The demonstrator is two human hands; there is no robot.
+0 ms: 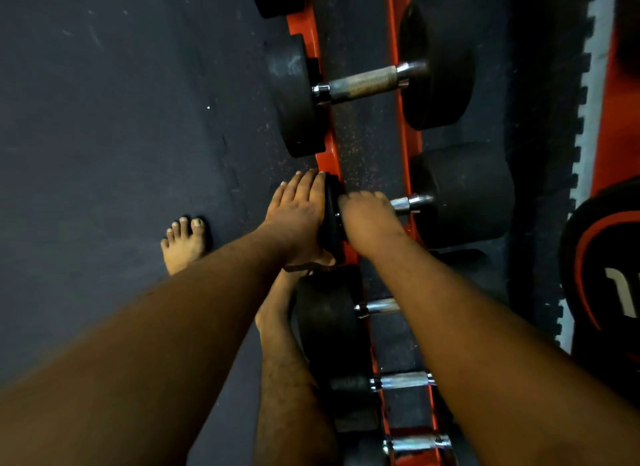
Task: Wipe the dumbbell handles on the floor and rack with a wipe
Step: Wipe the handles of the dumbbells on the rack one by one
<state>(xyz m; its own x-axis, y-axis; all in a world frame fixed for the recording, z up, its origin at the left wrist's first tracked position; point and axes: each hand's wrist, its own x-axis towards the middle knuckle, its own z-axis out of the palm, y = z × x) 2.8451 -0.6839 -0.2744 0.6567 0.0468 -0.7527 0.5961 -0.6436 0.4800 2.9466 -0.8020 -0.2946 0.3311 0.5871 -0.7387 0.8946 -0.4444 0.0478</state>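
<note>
On the orange rack (410, 146), a right hand (369, 219) curls round one dumbbell handle (403, 204), wipe unseen, while the left hand (298, 212) lies flat against its weight; several handles likely remain unwiped.

Open dark floor mat (104, 136) left of rack: wide free room, only bare foot (185, 242) standing there. Orange rack rails (410, 146) run top to bottom; channel between rails bare above hands, crossed by knurled handle (362, 83) of upper dumbbell. Gap between upper dumbbell head (438, 77) and next head (464, 195) narrow. Left hand (298, 212) and right hand (369, 219) fill middle handle span. Lower handles (401, 380) close-stacked, forearm overhead.
</note>
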